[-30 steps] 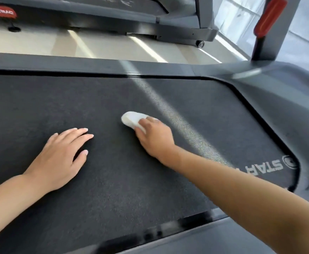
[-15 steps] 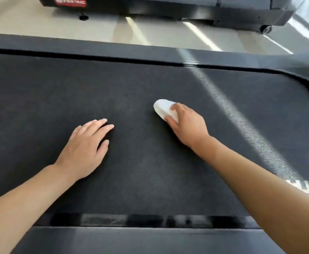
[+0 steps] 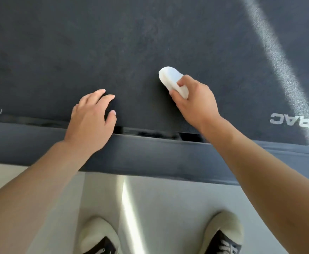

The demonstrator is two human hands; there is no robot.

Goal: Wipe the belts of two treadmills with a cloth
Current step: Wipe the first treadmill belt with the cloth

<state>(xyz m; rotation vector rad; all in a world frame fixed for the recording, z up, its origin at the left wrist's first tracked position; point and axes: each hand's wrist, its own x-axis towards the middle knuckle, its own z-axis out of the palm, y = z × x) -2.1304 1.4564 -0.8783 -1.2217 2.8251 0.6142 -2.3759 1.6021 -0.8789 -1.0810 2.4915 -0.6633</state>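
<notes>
Dark, grainy treadmill belt [image 3: 113, 43] fills the upper view, crossed at the far right by a pale stripe of sunlight [image 3: 278, 57], with the near side rail [image 3: 168, 156] running below it and light floor [image 3: 168, 208] under that. Two shoes [image 3: 223, 233] are planted on the floor just short of the rail.

A folded white cloth [image 3: 172, 79] is being pressed onto the belt by the right hand [image 3: 195, 103]; its fingers [image 3: 182, 80] are curled over the near end of the cloth and its thumb is tucked against the side, so the cloth is firmly grasped, with the free end poking out ahead of the fingertips. The left hand [image 3: 91, 118] is laid on the belt just left of the cloth hand, fingers loosely spread and holding nothing, the heel of the palm resting at the gap between belt and rail. It appears to be used as a brace.

White lettering [image 3: 296, 121] is seen on the belt to the right of the cloth hand.

The wiping stroke on this belt is judged to be under way, near its closer edge. Next, steady downward pressure is called for as the cloth is swept across an unwiped strip, with the braced hand kept clear of its path. No second treadmill is visible, so how much remains cannot be told.
</notes>
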